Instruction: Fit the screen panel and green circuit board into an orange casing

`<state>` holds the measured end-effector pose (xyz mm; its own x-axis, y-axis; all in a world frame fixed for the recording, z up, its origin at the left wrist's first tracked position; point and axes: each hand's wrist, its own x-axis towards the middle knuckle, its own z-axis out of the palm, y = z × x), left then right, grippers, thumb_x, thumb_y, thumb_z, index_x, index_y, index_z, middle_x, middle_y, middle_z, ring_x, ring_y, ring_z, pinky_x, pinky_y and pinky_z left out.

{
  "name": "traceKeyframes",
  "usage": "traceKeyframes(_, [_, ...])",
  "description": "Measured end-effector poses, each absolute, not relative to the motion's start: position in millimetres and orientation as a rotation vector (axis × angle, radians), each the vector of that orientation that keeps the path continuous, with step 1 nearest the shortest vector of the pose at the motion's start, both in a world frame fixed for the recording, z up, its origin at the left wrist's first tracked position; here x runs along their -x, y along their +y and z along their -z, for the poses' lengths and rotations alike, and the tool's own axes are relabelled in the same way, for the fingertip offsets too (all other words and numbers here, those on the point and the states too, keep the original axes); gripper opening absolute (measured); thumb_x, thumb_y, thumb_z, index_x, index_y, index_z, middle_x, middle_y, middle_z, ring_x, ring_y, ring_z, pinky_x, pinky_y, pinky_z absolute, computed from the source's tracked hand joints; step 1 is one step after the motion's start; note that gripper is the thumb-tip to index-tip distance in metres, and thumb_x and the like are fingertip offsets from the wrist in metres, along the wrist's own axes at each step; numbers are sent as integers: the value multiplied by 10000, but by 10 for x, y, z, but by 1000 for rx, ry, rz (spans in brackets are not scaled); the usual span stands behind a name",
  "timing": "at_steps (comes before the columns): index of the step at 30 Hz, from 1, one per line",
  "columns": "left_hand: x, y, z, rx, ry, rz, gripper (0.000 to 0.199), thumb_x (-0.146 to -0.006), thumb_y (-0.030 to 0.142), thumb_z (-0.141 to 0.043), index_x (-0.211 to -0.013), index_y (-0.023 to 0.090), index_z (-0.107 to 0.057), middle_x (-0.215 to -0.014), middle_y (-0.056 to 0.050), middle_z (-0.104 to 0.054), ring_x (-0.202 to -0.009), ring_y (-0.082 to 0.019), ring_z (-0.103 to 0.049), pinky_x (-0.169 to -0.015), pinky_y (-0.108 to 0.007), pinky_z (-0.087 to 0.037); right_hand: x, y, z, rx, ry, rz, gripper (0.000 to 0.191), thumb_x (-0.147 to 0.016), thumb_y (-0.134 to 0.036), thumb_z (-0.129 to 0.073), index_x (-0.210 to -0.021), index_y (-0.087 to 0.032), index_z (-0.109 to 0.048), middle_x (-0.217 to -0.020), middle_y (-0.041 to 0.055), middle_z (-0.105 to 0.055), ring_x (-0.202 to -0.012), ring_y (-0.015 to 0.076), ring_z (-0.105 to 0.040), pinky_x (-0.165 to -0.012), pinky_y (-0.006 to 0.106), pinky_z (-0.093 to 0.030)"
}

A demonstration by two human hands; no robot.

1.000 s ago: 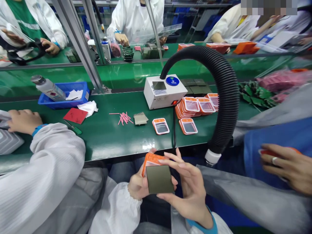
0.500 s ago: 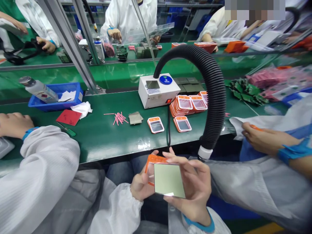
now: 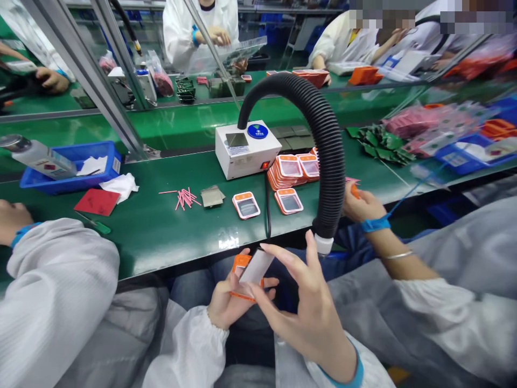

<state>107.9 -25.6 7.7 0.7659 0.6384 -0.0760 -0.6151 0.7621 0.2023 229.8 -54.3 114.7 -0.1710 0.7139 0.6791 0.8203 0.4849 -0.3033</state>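
Observation:
In front of my lap, my left hand [image 3: 226, 303] grips an orange-rimmed plastic frame [image 3: 241, 261] with a window in it. My right hand [image 3: 309, 304] pinches a thin square screen panel [image 3: 258, 265] by its edges, between thumb and index finger. The panel is tilted, its pale face showing, right over the frame; whether they touch I cannot tell. The white nozzle of a black hose [image 3: 329, 156] ends just above my right fingers. On the bench edge beyond lie a single framed piece [image 3: 246, 206] and a small stack of orange-and-white frames [image 3: 289, 201].
The hose curves from a white box [image 3: 247, 151]. Left of it on the green bench [image 3: 194, 229] lie grey panels [image 3: 212, 196], pink strips [image 3: 186, 199], a red square [image 3: 97, 201] and a blue bin [image 3: 109, 161]. Taller frame stacks [image 3: 287, 171] stand right. Co-workers' arms flank both sides.
My right hand has turned the panel from facing me broadly to a steep tilt over the frame. The view has shifted right, and the right-hand co-worker's hand has reached closer to the hose.

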Motion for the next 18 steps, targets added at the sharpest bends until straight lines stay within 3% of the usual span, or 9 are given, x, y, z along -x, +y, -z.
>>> traceKeyframes(3, [-1078,-259,-49,-180,141,-667,607,-723,487,-754,-1269,261,-616,-1284,-108,-586,-1084,-338,-607,-1003,-495,-399,-2292,-514,-1202,1319,-1971,297,537,-786,-84,-671,-1256,-5,-421,-1129,173,-633,-1099,210,-605,-1147,646,-214])
traceKeyframes(6, [-1071,-253,-15,-203,133,-624,613,-733,535,-729,-1211,157,-661,-1099,-166,-667,-1033,-327,-631,-1010,-478,-394,-2286,-486,-1218,1321,-1990,316,529,-788,-77,-661,-1256,4,-427,-1133,173,-639,-1112,216,-599,-1141,646,-233])
traceKeyframes(11, [-1049,-262,13,-199,141,-620,568,-742,527,-721,-1156,140,-695,-997,-163,-689,-995,-333,-645,-1003,-491,-396,-2305,-475,-1179,1298,-1982,250,587,-783,-65,-665,-1301,-17,-393,-1177,180,-626,-1137,213,-605,-1155,629,-240])
traceKeyframes(15, [-1026,-270,-35,-146,153,-677,382,-733,475,-744,-1001,203,-728,-1221,-85,-624,-1074,-340,-612,-1024,-529,-382,-2326,-524,-1118,1141,-1825,-148,768,-758,-66,-695,-1412,-128,-297,-1234,155,-605,-1249,219,-551,-1134,517,-373])
traceKeyframes(18, [-999,-257,-69,-113,164,-695,367,-724,447,-763,-1024,241,-719,-1234,-54,-614,-1074,-306,-611,-1006,-501,-409,-2338,-583,-1056,910,-1547,-645,842,-720,-59,-725,-1419,-240,-291,-1262,132,-592,-1214,249,-581,-1045,486,-471])
